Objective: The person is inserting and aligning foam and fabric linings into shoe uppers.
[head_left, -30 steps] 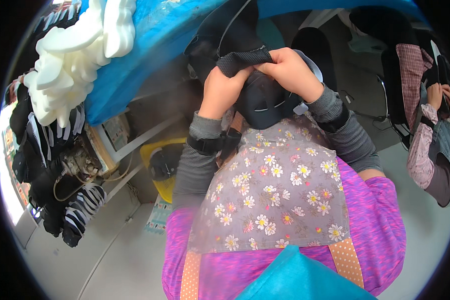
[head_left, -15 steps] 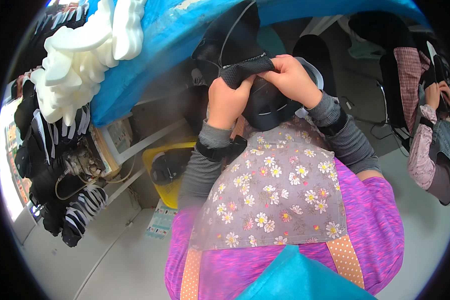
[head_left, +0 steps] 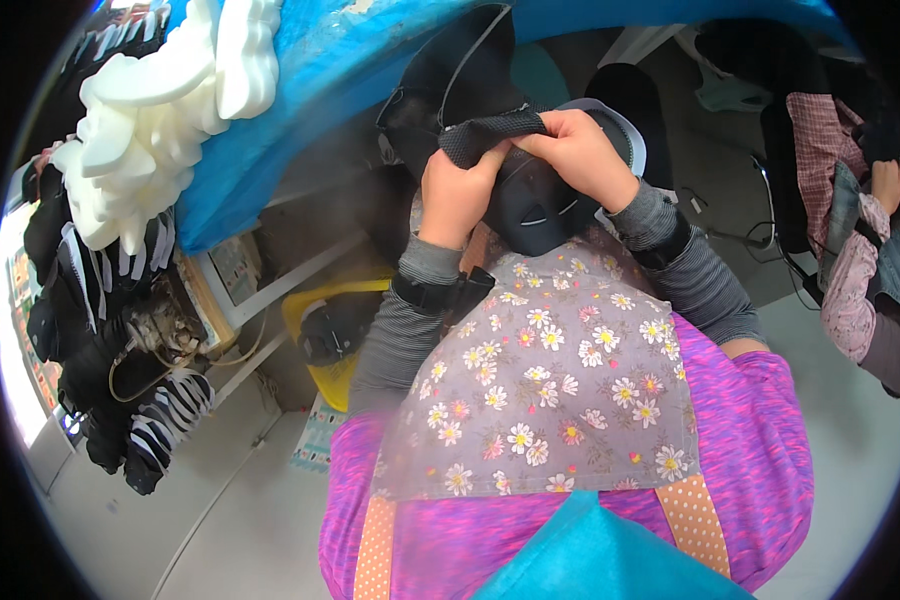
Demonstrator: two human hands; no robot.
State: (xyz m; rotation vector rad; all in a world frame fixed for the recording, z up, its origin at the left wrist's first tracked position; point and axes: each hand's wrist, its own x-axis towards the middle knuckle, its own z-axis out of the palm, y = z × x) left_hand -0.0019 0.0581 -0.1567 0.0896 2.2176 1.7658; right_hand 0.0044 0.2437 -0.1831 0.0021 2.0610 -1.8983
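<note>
1. Left hand [head_left: 457,197]: fingers pinched closed on black mesh fabric [head_left: 485,138].
2. Right hand [head_left: 585,158]: fingers likewise closed, gripping its right end.
3. Fabric bunched between hands, beyond flowered apron [head_left: 550,385].

Grey floral apron [head_left: 550,400], orange polka-dot straps [head_left: 692,515]; mottled purple top [head_left: 750,430]; striped grey sleeves [head_left: 715,290], black wristbands [head_left: 667,249].

I have fabric [head_left: 465,143] between left grip [head_left: 458,195] and right grip [head_left: 582,158], ahead of my apron [head_left: 540,390]. Foam pieces [head_left: 155,120] on table [head_left: 270,140], front left. Container [head_left: 336,388] to my left; co-worker [head_left: 850,295] far right.
</note>
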